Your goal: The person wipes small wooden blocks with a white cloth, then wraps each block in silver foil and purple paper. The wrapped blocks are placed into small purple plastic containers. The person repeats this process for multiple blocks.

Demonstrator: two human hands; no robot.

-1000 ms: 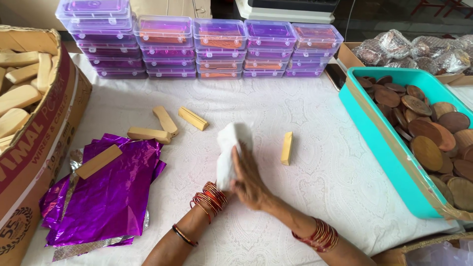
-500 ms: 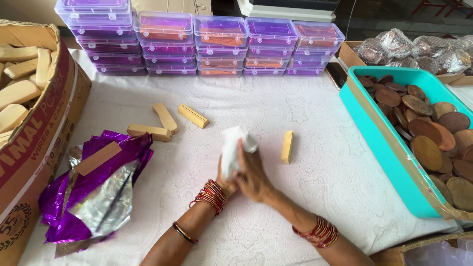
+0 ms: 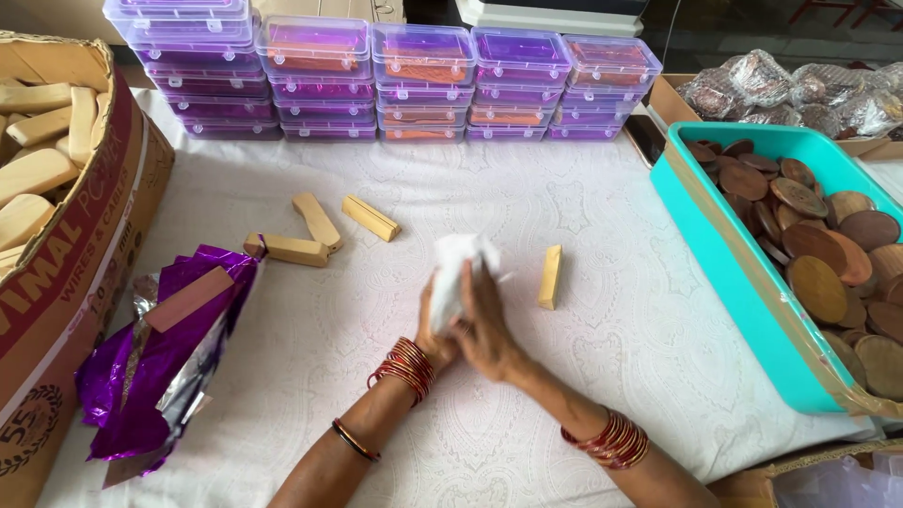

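Both my hands meet at the middle of the white tablecloth (image 3: 583,198). My left hand (image 3: 435,331) and my right hand (image 3: 486,325) are pressed around a white cloth-like wad (image 3: 454,266) that sticks up above the fingers. A pale wooden block (image 3: 550,276) lies just right of my hands. Three more wooden blocks lie to the upper left: one (image 3: 371,217), another (image 3: 316,220) and a third (image 3: 289,249). Red bangles ring both wrists.
Purple foil sheets (image 3: 155,362) with a reddish block (image 3: 189,298) on top curl up at left. A cardboard box (image 3: 71,273) of wooden blocks stands far left. Stacked clear purple boxes (image 3: 381,80) line the back. A teal tray (image 3: 701,240) holds round wooden discs.
The purple foil pile has curled up and shrunk toward the left. My hands kept working the white wad, with the right hand shifting over it.
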